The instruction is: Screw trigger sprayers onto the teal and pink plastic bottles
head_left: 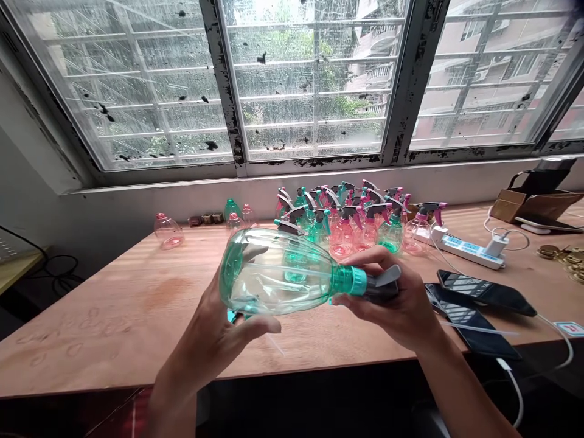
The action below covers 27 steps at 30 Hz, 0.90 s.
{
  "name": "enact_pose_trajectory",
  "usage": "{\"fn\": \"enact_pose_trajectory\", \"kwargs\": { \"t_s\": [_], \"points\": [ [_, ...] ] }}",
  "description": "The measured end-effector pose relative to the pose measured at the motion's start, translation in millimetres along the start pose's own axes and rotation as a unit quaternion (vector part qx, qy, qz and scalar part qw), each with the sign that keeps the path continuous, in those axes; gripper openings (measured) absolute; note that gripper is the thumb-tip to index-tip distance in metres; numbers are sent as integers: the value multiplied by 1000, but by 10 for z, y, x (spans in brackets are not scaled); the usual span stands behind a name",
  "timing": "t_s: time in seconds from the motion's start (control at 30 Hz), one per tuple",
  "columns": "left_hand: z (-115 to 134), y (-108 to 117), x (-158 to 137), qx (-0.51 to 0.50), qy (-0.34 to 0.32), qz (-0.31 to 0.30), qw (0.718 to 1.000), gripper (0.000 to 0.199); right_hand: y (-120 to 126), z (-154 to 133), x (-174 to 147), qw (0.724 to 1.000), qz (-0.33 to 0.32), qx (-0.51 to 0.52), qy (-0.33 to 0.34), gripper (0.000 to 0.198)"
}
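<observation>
A clear green spray bottle (283, 274) lies sideways in the air above the table's front part, its base to the left and its neck to the right. My left hand (228, 322) wraps round the base end, thumb below and fingers behind the plastic. At the other end my right hand (392, 292) grips the turquoise collar and dark spray head (383, 285). A thin tube shows inside the bottle. Partly hidden behind its base, something turquoise (232, 316) sits on the table near my left palm.
Several pink and green spray bottles (342, 237) with trigger heads crowd the table's back. Headless bottles (168, 231) stand further left. To the right are a power strip (472, 250), phones (486, 292), cables, a cardboard box (533, 207) and gold-coloured pieces (572, 258).
</observation>
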<state>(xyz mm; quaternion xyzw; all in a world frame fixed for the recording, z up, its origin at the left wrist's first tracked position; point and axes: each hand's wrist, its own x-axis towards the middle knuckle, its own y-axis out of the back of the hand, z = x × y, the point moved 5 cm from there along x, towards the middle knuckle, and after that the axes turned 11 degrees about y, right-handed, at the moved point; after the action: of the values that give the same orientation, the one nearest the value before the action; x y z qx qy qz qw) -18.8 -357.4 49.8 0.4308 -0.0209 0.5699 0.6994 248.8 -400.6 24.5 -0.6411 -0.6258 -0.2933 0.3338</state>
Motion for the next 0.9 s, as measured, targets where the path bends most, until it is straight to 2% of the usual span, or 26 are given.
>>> {"fn": "enact_pose_trajectory", "kwargs": {
  "t_s": [0.1, 0.23, 0.37, 0.47, 0.67, 0.8, 0.9],
  "points": [
    [21, 2, -11, -26, -50, -16, 998, 88, -2, 21, 2, 998, -7, 53, -29, 35],
    [44, 13, -38, -69, -111, 11, 991, 105, -19, 26, -3, 993, -10, 106, -46, 32],
    [43, 4, -26, -84, -67, 7, 994, 113, -33, -3, 3, 998, -4, 54, -21, 34],
    [58, 20, -27, -82, -47, -6, 996, 107, -24, 1, 6, 1000, -4, 21, -16, 35],
    [100, 30, -75, -115, -124, -11, 986, 107, -16, 65, -15, 996, -15, 70, -52, 36],
    [34, 12, -44, -118, -74, -14, 990, 123, -43, 0, 28, 998, -11, 52, -22, 34],
    [16, 23, -26, -111, -50, -26, 992, 117, -41, -47, 60, 1000, -12, 11, -8, 38]
  ]
}}
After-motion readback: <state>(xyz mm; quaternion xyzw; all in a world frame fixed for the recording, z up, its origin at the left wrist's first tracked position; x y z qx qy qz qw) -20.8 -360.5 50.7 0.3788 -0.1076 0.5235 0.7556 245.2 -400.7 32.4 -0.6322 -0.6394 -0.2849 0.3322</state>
